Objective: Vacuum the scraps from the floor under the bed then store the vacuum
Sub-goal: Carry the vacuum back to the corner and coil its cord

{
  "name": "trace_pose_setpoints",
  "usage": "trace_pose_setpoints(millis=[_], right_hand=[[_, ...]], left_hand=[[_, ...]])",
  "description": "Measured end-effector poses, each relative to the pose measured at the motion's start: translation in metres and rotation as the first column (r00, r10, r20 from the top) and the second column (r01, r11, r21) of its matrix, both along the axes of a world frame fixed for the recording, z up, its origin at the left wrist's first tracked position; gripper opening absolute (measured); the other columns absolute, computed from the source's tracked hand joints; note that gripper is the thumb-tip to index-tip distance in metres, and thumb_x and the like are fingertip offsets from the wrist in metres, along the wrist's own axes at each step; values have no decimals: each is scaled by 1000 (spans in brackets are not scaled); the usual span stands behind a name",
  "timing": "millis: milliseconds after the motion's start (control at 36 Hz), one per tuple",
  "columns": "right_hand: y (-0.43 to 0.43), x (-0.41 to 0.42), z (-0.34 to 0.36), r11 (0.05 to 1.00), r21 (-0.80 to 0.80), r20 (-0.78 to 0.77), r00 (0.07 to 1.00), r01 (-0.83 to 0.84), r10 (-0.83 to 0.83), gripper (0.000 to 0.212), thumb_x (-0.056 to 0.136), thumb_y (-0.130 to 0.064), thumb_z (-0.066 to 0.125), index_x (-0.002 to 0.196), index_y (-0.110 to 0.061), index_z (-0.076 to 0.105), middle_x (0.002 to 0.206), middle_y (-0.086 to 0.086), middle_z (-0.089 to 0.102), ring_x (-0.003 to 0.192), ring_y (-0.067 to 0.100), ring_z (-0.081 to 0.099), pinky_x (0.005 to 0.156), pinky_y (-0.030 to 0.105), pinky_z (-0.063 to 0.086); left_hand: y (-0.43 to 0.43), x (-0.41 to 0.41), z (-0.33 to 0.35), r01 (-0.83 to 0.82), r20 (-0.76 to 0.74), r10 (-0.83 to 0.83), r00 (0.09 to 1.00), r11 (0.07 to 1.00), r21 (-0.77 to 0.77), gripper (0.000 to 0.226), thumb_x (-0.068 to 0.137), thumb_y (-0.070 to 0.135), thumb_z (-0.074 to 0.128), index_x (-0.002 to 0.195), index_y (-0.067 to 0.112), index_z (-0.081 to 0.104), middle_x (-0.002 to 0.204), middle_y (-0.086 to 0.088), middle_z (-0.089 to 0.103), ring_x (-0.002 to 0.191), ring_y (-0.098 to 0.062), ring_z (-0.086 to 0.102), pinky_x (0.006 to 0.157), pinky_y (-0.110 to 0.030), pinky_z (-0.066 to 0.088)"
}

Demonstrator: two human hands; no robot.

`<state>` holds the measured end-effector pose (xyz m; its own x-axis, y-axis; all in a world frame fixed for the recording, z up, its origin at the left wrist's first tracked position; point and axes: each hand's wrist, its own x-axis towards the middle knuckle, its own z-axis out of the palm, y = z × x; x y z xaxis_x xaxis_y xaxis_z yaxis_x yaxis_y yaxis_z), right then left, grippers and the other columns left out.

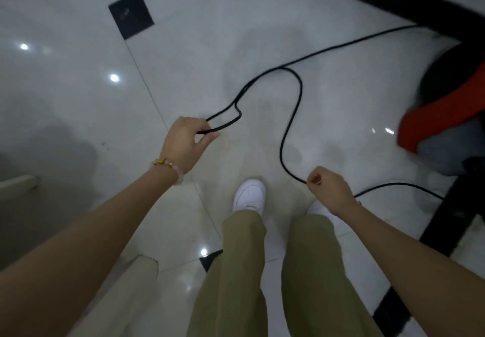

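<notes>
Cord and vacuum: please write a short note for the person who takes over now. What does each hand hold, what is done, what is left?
Left hand: shut on a folded loop of the black cord.
Right hand: pinching the same cord further along.
Cord: the rest lies loose on the floor, running up toward the far right and also out to the right behind the right hand.
Vacuum: red and black, at the right edge, blurred.
Done: vacuuming seems finished; no scraps in view.
Left: probably coil the rest of the cord, then store the vacuum.

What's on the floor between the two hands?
In the head view, the black cord loops across pale floor tile from left hand to right hand.
</notes>
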<state>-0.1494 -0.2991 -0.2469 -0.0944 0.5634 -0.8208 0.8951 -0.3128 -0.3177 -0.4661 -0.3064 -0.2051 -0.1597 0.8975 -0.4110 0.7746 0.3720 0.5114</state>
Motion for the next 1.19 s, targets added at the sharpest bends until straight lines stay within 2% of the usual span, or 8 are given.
trace_pose_setpoints(millis=[83, 195, 389, 611, 723, 861, 945, 1195], right_hand=[[15, -5, 66, 987, 26, -82, 985, 157, -155, 15, 88, -12, 61, 102, -9, 63, 93, 8, 63, 87, 20, 57, 72, 21, 38], [39, -21, 172, 952, 116, -233, 940, 282, -250, 36, 84, -13, 67, 118, -12, 57, 101, 5, 58, 93, 16, 53, 84, 24, 43], [64, -51, 322, 949, 303, -369, 929, 86, 34, 94, 71, -28, 80, 148, -26, 26, 150, 2, 33, 136, 19, 31, 115, 36, 26], [57, -59, 441, 782, 474, -456, 873, 404, -175, 20, 90, -18, 62, 107, -10, 65, 99, 0, 62, 92, 17, 58, 86, 29, 46], [50, -36, 484, 803, 489, -278, 934, 340, -226, 21, 97, -24, 48, 97, -15, 67, 75, -2, 59, 58, 9, 47, 58, 29, 34], [50, -3, 517, 845, 406, -279, 928, 347, -247, 26, 96, -25, 50, 92, -6, 66, 90, 6, 69, 85, 20, 62, 79, 33, 48], [55, 14, 540, 809, 390, -356, 883, 439, -307, 29, 93, -31, 55, 81, -7, 65, 71, 0, 62, 63, 8, 55, 59, 17, 43], [98, 84, 586, 814, 336, -442, 842, 475, -309, 29, 85, -38, 66, 67, -14, 65, 59, -2, 53, 58, 10, 47, 59, 27, 40]], left_hand=[[17, 20, 79, -161, 247, 149, 957, 987, 29, 25, 90, 30, 60, 68, 20, 53, 63, 8, 53, 64, -2, 49, 61, -20, 35], [39, 45, 202, -185, 406, 136, 904, 979, 84, 40, 87, 29, 65, 57, 20, 40, 53, 5, 34, 55, -5, 34, 53, -17, 26], [56, 75, 383, -61, 647, -2, 762, 995, 74, 48, 86, 16, 68, 54, 11, 32, 51, 6, 23, 47, -4, 22, 49, -16, 20], [65, 89, 493, 104, 698, -77, 712, 995, 3, 31, 90, 15, 61, 61, 8, 51, 59, 0, 41, 56, -6, 36, 55, -15, 29], [78, 95, 517, 73, 697, -32, 717, 997, -29, 30, 90, 18, 61, 60, 16, 56, 65, 0, 52, 66, -9, 48, 71, -22, 38], [102, 102, 534, 37, 630, -25, 776, 999, -6, 29, 91, 23, 59, 64, 18, 53, 71, 0, 51, 70, -7, 48, 63, -5, 37], [119, 106, 540, 12, 610, -18, 792, 1000, 15, 26, 93, 21, 58, 69, 11, 54, 68, -1, 53, 66, -5, 53, 52, 5, 35], [191, 124, 542, -102, 510, 56, 858, 993, 62, 34, 93, 23, 57, 61, 15, 50, 63, -4, 52, 63, -12, 49, 60, -19, 38]])
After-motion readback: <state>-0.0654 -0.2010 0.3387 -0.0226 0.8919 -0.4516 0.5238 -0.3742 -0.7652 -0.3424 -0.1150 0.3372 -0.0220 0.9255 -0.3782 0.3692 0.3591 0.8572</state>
